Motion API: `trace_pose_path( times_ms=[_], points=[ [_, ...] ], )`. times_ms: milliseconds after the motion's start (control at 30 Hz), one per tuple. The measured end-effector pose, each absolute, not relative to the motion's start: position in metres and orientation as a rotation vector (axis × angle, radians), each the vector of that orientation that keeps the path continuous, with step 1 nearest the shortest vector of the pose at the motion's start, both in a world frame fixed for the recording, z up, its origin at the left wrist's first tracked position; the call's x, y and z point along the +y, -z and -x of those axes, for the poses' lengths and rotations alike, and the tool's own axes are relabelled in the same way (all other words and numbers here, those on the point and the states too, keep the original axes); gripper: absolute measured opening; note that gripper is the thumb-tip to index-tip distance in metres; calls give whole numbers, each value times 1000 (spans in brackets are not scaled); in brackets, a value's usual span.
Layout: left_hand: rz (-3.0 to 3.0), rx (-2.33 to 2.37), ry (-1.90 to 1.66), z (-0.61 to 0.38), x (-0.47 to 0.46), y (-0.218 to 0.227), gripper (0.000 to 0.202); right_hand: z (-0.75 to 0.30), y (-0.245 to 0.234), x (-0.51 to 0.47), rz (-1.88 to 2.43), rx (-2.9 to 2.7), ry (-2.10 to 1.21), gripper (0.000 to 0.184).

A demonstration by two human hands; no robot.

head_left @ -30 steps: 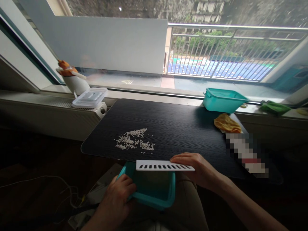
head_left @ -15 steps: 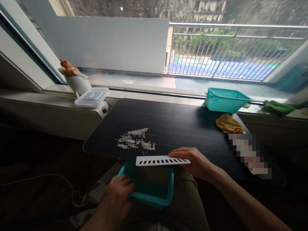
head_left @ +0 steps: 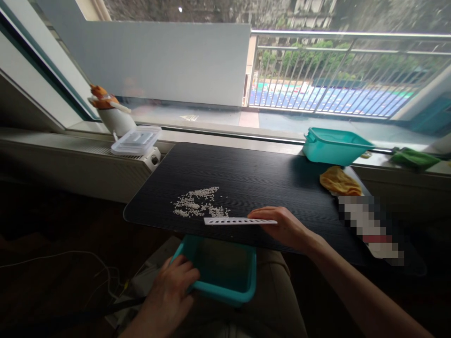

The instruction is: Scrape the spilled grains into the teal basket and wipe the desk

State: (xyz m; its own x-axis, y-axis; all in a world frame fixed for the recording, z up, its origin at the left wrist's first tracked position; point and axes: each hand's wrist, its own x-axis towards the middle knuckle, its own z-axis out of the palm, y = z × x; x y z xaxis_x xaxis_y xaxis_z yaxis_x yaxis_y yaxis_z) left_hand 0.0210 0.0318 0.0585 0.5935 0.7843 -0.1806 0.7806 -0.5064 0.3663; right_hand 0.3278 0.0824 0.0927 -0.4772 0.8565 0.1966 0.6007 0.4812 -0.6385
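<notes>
My right hand (head_left: 286,228) is closed on one end of a flat white slotted plate (head_left: 235,220), held edge-on just above the near part of the black table (head_left: 260,180). The plate's free end sits right beside a scatter of white rice grains (head_left: 199,206). My left hand (head_left: 171,292) grips the left rim of a teal plastic bin (head_left: 219,267) held below the table's near edge, over my lap.
A second teal bin (head_left: 334,145) stands at the table's far right by the window, with a yellow cloth (head_left: 340,182) beside it. A clear lidded box (head_left: 136,141) and a white-and-orange figurine (head_left: 112,111) rest on the sill. White cables (head_left: 56,263) lie on the dark floor.
My right hand has carried the white slotted plate forward from over the teal bin onto the table, up to the rice. The left hand and bin have barely moved.
</notes>
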Motion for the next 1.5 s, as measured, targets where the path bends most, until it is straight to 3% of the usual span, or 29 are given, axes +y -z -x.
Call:
trace_pose_path(
  times_ms=[600, 1067, 1300, 1500],
  points=[
    [-2403, 1270, 85, -28, 36, -65, 22, -321, -96, 82, 1202, -2309, -648, 29],
    [-2457, 1205, -147, -20, 36, -46, 11, -333, -103, 38, 1123, -2329, -641, 25],
    [-2467, 1193, -113, -21, 31, -50, 19, -334, -92, 43, 1172, -2301, -563, 27],
    [-2460, 1207, -116, -18, 33, -50, 13, -329, -98, 40, 1124, -2315, -633, 26]
  ],
)
